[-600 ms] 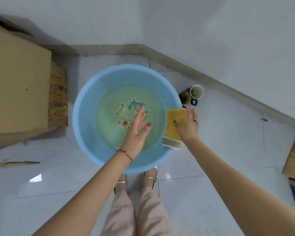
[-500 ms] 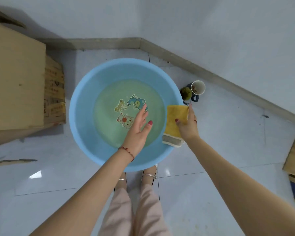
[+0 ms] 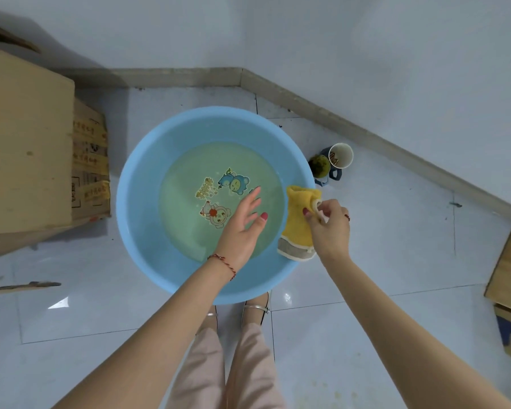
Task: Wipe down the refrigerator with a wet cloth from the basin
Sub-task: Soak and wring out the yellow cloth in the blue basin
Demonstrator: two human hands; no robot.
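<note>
Fingers of your right hand (image 3: 329, 224) pinch the yellow terry cloth with a grey hem (image 3: 298, 225), draped over the right rim of the round blue plastic basin (image 3: 136, 199). Your left hand (image 3: 242, 228) hovers spread over the water. One basin, one cloth, two cups (image 3: 331, 163), cardboard box (image 3: 24, 143) left, on glossy white floor tiles (image 3: 381, 261) in a grey-walled corner.

Single head-worn wide-angle view (no second camera), looking steeply down from standing height; basin (image 3: 136, 231) mid-frame, floor (image 3: 396, 261) around.
</note>
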